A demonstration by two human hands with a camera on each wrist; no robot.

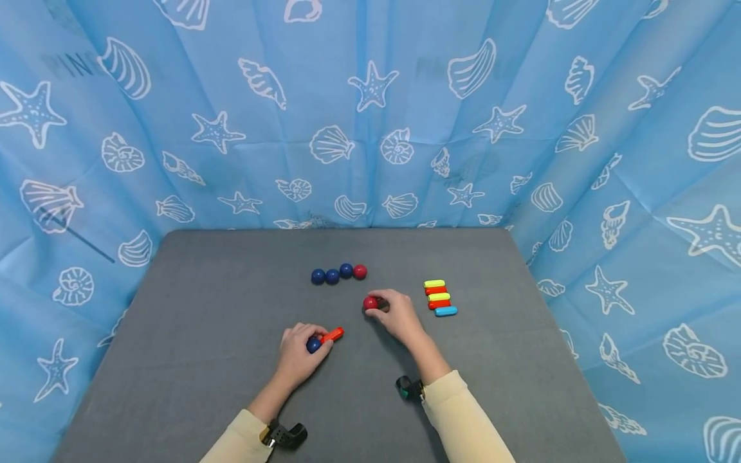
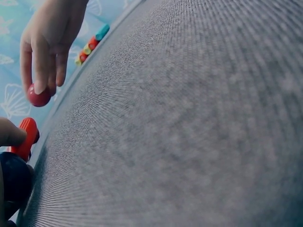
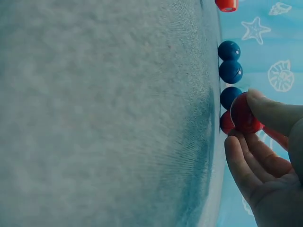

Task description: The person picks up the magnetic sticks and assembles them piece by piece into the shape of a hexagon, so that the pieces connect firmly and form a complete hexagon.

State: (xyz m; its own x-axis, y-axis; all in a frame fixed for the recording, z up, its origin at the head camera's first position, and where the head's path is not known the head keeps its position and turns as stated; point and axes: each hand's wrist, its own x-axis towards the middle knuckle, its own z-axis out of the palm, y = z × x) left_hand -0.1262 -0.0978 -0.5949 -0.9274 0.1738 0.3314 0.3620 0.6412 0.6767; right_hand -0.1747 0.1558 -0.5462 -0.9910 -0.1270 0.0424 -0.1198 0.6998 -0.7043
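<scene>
My left hand (image 1: 298,354) is low over the grey table, left of centre. Its fingers curl round a dark blue ball (image 1: 314,344) and a short orange-red stick (image 1: 332,335), which lie side by side; in the left wrist view the thumb touches the stick (image 2: 27,137) above the ball (image 2: 15,177). Farther right, my right hand (image 1: 399,315) pinches a red ball (image 1: 370,303) between thumb and fingertips. In the right wrist view, that red ball (image 3: 245,113) partly covers another red ball (image 3: 226,122) behind it.
Beyond the hands, three blue balls (image 1: 332,276) and one red ball (image 1: 360,271) form a row. Right of my right hand, several short sticks (image 1: 439,297) in yellow, red and blue lie stacked side by side. A blue shell-patterned curtain (image 1: 370,161) borders the table (image 1: 231,276).
</scene>
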